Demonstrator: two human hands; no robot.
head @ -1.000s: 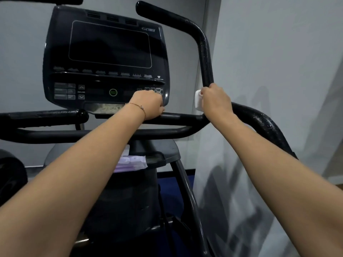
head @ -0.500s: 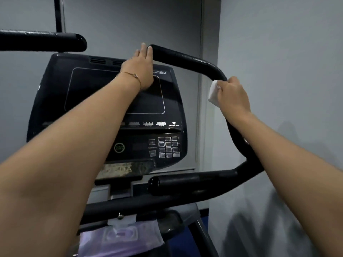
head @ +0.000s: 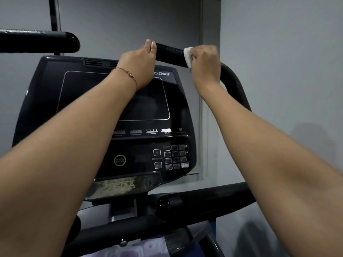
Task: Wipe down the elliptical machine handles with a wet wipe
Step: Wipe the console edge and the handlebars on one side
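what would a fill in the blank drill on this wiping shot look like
The right hand presses a white ____ against the upper handle.
A thin ____ circles the wrist of the left hand.
The green button on the console reads QUICK ____.
Missing: wipe; bracelet; START.

Plain grey walls [head: 278, 52] meet at a pale vertical trim [head: 204, 117]; a strip of blue floor [head: 213, 229] below, dimly lit

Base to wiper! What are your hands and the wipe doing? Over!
Left hand touches the tip of the right handle, fingers straight. Right hand holds wet wipe wrapped on that handle. Nothing blocking between them.
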